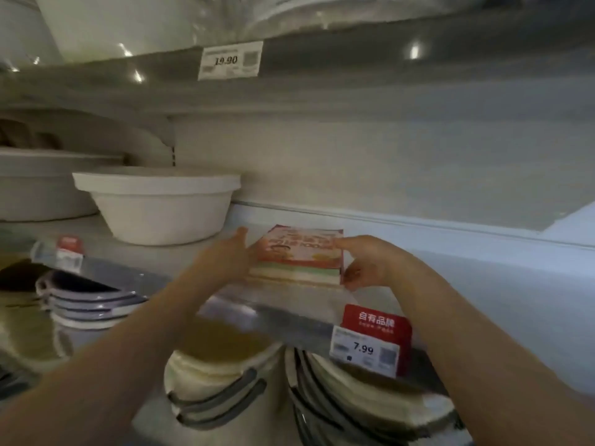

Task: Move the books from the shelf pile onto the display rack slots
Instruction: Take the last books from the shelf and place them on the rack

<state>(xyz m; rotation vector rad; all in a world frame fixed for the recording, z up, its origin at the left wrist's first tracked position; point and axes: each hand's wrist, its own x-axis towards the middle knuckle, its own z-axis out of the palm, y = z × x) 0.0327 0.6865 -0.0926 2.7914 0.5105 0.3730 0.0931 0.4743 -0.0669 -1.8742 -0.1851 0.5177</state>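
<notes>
Where the orange-red-topped book pile [297,259] lies flat, the left hand [225,262] presses straight-fingered at its 9 o'clock; the right hand [370,265] pinches its 3 o'clock edge, thumb on top.

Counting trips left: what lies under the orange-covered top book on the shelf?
Under the orange-covered book lie green-edged and pale book layers; their covers are hidden, and blur hides the exact count.

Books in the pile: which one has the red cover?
The top book, its cover facing up between the left hand and right hand; the books beneath show only green and pale edges.
</notes>
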